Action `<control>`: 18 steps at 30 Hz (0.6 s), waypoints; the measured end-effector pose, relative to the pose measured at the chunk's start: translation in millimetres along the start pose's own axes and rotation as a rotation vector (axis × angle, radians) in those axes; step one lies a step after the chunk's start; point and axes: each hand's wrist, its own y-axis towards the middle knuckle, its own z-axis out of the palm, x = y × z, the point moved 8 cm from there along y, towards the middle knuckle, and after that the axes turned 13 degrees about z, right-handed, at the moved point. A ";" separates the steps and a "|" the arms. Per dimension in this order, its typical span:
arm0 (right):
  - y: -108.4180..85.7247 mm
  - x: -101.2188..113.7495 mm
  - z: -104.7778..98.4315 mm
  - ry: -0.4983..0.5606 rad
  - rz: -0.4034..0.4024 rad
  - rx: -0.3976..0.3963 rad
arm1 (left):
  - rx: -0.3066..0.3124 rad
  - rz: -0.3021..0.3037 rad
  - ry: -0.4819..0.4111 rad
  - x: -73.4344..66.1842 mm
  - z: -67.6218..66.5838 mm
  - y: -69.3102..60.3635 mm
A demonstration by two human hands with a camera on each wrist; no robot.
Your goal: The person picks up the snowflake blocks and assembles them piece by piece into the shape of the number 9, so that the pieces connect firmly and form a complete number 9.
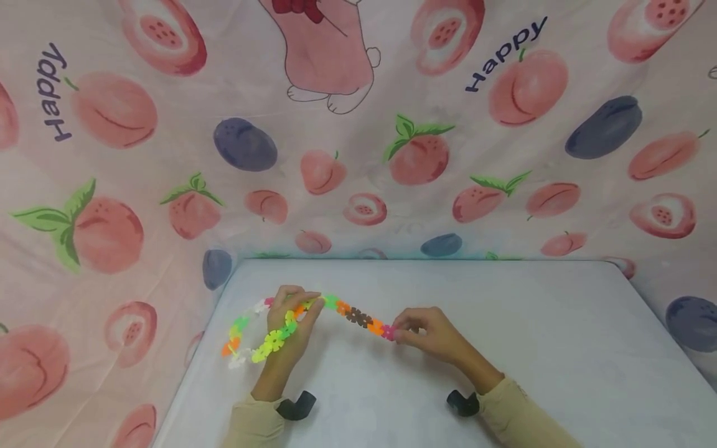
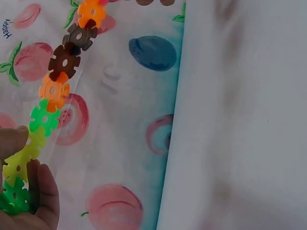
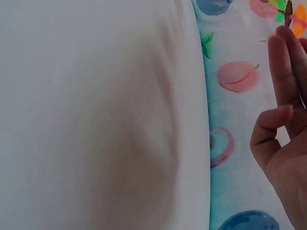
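Observation:
A chain of interlocking plastic snowflake discs [image 1: 358,317] is held up over the table between both hands. My left hand [image 1: 291,326] pinches it at its yellow discs [image 2: 19,160], between thumb and fingers. From there one part curls back around the left wrist through yellow, white, orange and green discs [image 1: 272,340]. The other part runs right through green, orange and dark brown discs [image 2: 64,62] to a pink disc [image 1: 388,333] at the end. My right hand [image 1: 434,336] pinches that pink end. In the right wrist view only a few discs show, at the top right corner, beyond the fingers [image 3: 283,72].
A white-covered table [image 1: 532,348] lies under the hands. Behind and beside it hangs a pink cloth [image 1: 347,137] printed with fruit. Black bands [image 1: 297,406] with dark protruding pieces sit at both wrists, by the beige sleeves [image 1: 254,423].

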 end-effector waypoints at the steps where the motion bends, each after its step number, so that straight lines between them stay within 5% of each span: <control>1: -0.7 -0.8 -0.1 0.016 -0.005 0.019 | 0.010 -0.004 -0.015 0.5 1.1 0.4; 10: 2.6 -8.3 -9.0 0.075 -0.018 0.059 | 0.151 0.007 -0.105 -0.8 20.9 3.5; 18: 20.7 -18.7 -12.3 0.122 0.151 0.087 | 0.370 0.048 -0.302 -20.8 57.2 -3.9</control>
